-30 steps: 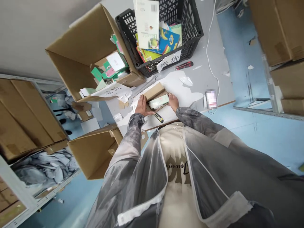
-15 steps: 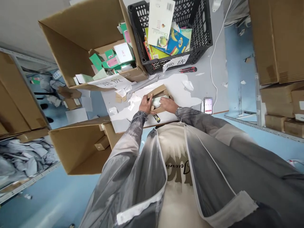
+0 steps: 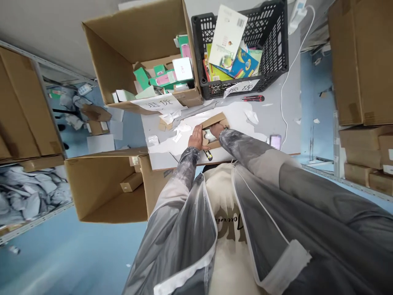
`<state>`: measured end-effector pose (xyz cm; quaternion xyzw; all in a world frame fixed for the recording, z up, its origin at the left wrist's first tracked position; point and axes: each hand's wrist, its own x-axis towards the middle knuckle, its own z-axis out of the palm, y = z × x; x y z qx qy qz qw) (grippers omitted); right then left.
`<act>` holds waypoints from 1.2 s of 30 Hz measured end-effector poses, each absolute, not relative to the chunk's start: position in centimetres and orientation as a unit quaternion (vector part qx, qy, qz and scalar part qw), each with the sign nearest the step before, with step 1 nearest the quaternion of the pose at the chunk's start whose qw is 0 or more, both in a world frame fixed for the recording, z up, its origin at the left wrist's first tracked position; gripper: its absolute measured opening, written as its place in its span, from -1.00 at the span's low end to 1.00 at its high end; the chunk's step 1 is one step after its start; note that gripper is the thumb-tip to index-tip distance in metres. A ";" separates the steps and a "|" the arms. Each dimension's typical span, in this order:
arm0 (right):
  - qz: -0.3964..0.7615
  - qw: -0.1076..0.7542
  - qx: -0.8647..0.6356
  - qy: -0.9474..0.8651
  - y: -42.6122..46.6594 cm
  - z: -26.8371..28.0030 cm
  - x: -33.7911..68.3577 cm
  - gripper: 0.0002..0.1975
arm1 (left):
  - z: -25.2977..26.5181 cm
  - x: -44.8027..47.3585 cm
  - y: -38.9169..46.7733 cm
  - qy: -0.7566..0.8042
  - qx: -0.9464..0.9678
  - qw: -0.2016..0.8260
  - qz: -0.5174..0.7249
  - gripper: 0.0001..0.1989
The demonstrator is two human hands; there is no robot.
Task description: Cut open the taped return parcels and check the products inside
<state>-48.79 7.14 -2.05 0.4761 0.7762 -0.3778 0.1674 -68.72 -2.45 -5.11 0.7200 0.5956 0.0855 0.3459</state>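
Below a "Beautiful" booklet (image 3: 226,37), the left hand (image 3: 196,138) holds a carton (image 3: 214,119), the right hand's (image 3: 216,130) grip hidden.

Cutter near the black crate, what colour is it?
The cutter is red and black, seen in the head view.

Blue floor (image 3: 92,254), metal shelving (image 3: 37,221)

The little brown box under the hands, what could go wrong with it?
The yellow-and-black knife lies close beside the box, near the edge of the table. A bump might knock it off, or it might nick the left hand if the blade is out, which is too small to tell.

The right hand is at the box's opening, against the pale thing inside, so pushing hard might squash it.
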 end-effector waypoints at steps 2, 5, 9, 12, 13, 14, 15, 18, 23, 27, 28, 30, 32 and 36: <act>-0.309 0.236 0.455 0.801 7.4 -1.5 -48.0 -0.51 | -5.4 -68.6 -2.3 0.579 0.728 0.352 0.106 0.68; -0.257 0.264 0.424 0.827 7.3 -0.8 -46.9 -0.37 | -6.1 -68.6 -2.1 0.558 0.737 0.355 0.137 0.76; -0.231 0.306 0.431 0.817 7.3 -1.1 -47.1 -0.17 | -6.8 -68.3 -2.0 0.562 0.735 0.354 0.137 0.73; -0.267 0.258 0.445 0.815 7.5 -1.7 -47.0 -0.22 | -6.5 -68.0 -2.1 0.587 0.719 0.354 0.116 0.63; -0.284 0.224 0.442 0.821 7.5 -1.7 -46.7 -0.26 | -6.2 -67.8 -2.1 0.595 0.713 0.354 0.109 0.58; -0.299 0.188 0.437 0.828 7.5 -1.6 -46.2 -0.29 | -5.8 -67.7 -2.2 0.602 0.708 0.354 0.103 0.52; -0.307 0.151 0.430 0.836 7.5 -1.3 -45.6 -0.33 | -5.4 -67.5 -2.2 0.608 0.704 0.354 0.097 0.46; -0.296 0.081 0.407 0.860 7.1 0.2 -44.0 -0.45 | -4.1 -67.3 -2.3 0.616 0.698 0.353 0.095 0.31; -0.279 0.074 0.422 0.860 6.6 3.2 -42.7 -0.52 | -3.3 -68.4 -2.6 0.604 0.695 0.371 0.120 0.41; -0.309 0.040 0.476 0.822 6.0 5.3 -41.8 -0.43 | -3.5 -70.0 -2.2 0.581 0.700 0.399 0.112 0.49; -0.319 0.018 0.506 0.801 5.7 5.7 -41.5 -0.40 | -3.5 -70.2 -2.0 0.575 0.707 0.399 0.105 0.48; -0.355 -0.052 0.567 0.741 4.9 6.4 -40.9 -0.36 | -3.5 -70.3 -1.5 0.566 0.719 0.391 0.093 0.45; -0.426 -0.145 0.597 0.664 4.0 6.9 -40.6 -0.36 | -3.5 -70.2 -0.7 0.578 0.719 0.376 0.089 0.41; -0.566 -0.321 0.582 0.488 2.7 7.7 -41.5 -0.36 | -3.2 -70.5 2.1 0.627 0.695 0.340 0.089 0.39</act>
